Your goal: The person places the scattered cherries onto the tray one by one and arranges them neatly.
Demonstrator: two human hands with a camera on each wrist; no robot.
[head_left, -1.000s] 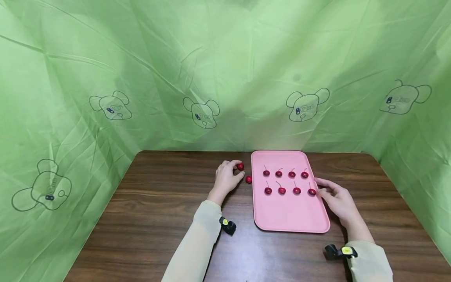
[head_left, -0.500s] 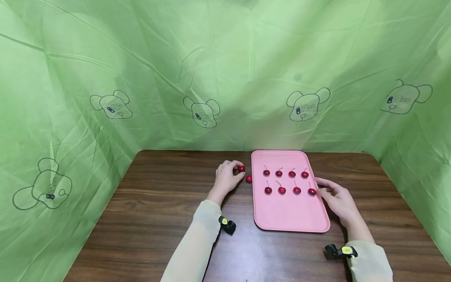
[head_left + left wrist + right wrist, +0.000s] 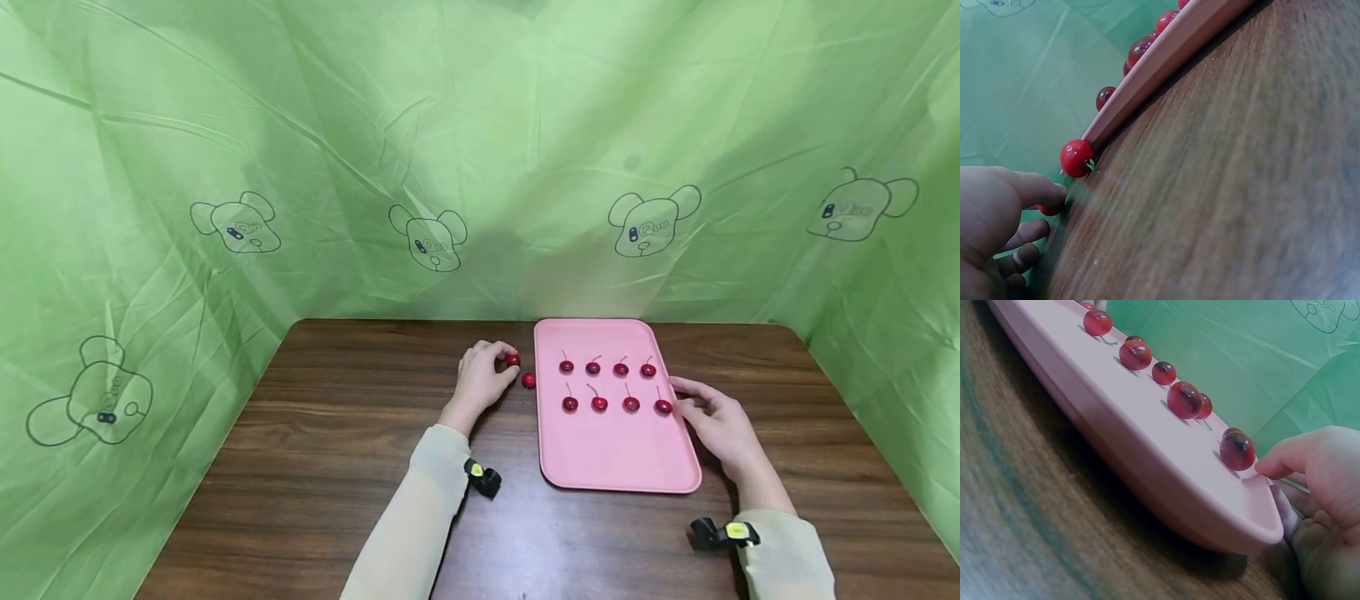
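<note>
My left hand [image 3: 480, 379] pinches a small red fruit [image 3: 513, 360] between thumb and fingertips, just left of the pink tray [image 3: 618, 458]. In the left wrist view my thumb hides most of that fruit. Against the tray's left side lies a cherry tomato [image 3: 1077, 157] with a green calyx. Several dark red cherries [image 3: 632, 404] with thin stems stand in two rows on the tray. My right hand [image 3: 723, 429] grips the tray's right rim. Its thumb [image 3: 1285, 457] lies over the edge, close to the end cherry [image 3: 1237, 450] of the nearer row.
The brown wooden table [image 3: 337, 467] extends left of and in front of the tray. A green curtain [image 3: 480, 150] printed with bear outlines encloses the back and sides. Both wrists wear black straps with small cameras [image 3: 483, 479].
The small red fruit at my left hand has shifted slightly towards the thumb, and the fingers have closed on it. My right hand and the cherries on the tray stay where they were.
</note>
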